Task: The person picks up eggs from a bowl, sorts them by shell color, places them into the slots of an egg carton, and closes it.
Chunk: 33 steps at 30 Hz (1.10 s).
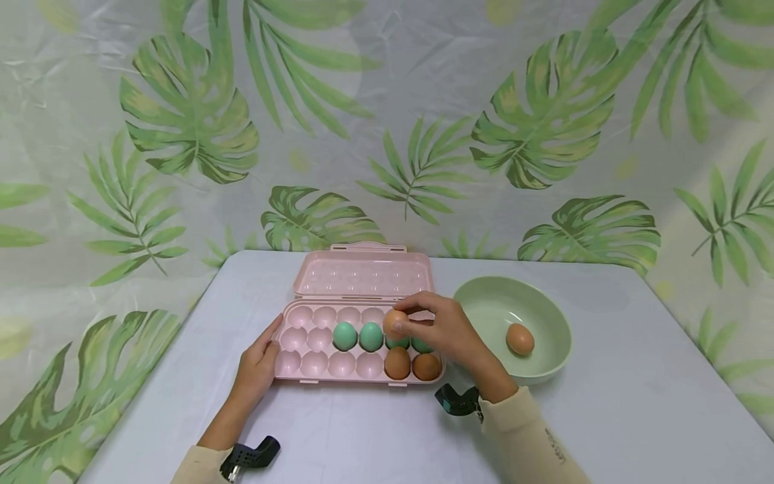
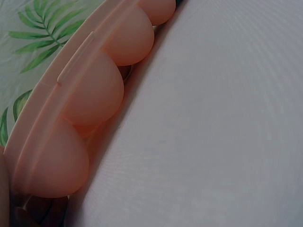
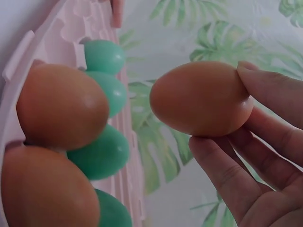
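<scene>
My right hand (image 1: 444,327) pinches a brown egg (image 3: 201,98) between thumb and fingertips, above the pink egg carton (image 1: 294,378). The carton lies with its lid (image 1: 363,265) folded back. Four green eggs, among them one green egg (image 1: 345,336), sit in its middle row, partly hidden by the right hand. Two brown eggs, one being the brown egg (image 1: 397,364), fill the right end of the front row. My left hand (image 1: 256,368) grips the carton's left end, with fingers showing beneath its cups in the left wrist view.
A light green bowl (image 1: 559,319) stands to the right of the carton, with one brown egg (image 1: 520,339) inside. Both stand on a white table (image 1: 653,376). A leaf-patterned cloth (image 1: 423,101) hangs behind the table.
</scene>
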### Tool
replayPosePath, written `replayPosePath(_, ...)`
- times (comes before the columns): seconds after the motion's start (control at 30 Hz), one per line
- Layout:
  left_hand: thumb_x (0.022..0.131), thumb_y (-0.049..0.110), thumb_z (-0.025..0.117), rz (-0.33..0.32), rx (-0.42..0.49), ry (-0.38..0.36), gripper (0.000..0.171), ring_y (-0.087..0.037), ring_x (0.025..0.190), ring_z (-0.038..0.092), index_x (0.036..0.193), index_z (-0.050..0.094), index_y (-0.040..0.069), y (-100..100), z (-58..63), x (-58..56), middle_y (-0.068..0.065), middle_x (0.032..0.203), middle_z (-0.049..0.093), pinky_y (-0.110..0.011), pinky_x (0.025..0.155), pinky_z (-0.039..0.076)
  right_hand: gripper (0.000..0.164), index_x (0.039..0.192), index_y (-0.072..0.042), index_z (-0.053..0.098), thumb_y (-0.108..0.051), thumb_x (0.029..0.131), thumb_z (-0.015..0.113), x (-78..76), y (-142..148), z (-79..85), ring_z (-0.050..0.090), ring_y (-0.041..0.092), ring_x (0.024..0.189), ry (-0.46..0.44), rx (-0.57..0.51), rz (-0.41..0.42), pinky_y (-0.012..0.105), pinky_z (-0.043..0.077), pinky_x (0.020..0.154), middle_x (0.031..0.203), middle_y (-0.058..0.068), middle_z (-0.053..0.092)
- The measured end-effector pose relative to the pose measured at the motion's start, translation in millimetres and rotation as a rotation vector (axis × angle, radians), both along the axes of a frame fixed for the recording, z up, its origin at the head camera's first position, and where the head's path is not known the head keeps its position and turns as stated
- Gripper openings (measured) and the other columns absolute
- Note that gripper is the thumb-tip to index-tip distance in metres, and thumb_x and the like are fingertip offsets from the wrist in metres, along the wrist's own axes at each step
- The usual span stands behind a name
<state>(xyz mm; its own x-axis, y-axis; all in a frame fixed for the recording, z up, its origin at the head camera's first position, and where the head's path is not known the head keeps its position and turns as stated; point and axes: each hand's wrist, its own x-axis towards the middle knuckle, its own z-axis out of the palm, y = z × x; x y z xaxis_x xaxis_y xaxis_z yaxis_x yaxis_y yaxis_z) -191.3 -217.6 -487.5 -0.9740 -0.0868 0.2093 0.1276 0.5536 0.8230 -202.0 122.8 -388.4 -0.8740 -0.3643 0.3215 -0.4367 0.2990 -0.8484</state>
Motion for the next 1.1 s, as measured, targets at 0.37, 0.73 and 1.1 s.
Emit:
replayPosePath(0.37,0.100,0.008,0.037,-0.004,0.006,-0.004,0.048,-0.030,0.141,0.030,0.148,0.040,0.011,0.1,0.1,-0.8,-0.011,0.151,0.038,-0.048,0.116,0.024,0.025,0.105,-0.014,0.072,-0.026,0.083,0.077,-5.3,-14.7,-8.9,0.065,0.011,0.096,0.003,0.040,0.024,0.026,0.056,0.082,0.102,-0.005,0.069)
replayPosePath(0.73,0.100,0.008,0.037,-0.008,0.005,0.001,0.048,-0.030,0.141,0.031,0.148,0.039,0.010,0.2,-1.1,-0.5,-0.012,0.151,0.038,-0.048,0.116,0.024,0.030,0.112,-0.017,0.072,-0.023,0.082,0.077,-5.3,-23.9,-15.8,0.064,0.011,0.099,-0.012,0.057,0.031,0.029,0.057,0.082,0.111,0.002,0.068)
replayPosePath(1.1,0.101,0.008,0.037,-0.012,0.003,0.011,0.048,-0.029,0.141,0.031,0.148,0.039,0.010,-0.1,-2.0,-1.9,-0.011,0.151,0.038,-0.047,0.116,0.024,0.027,0.106,-0.008,0.073,-0.018,0.082,0.078,-3.5,-29.6,-21.9,0.065,0.014,0.093,0.018,0.043,0.032,0.023,0.057,0.078,0.103,-0.001,0.069)
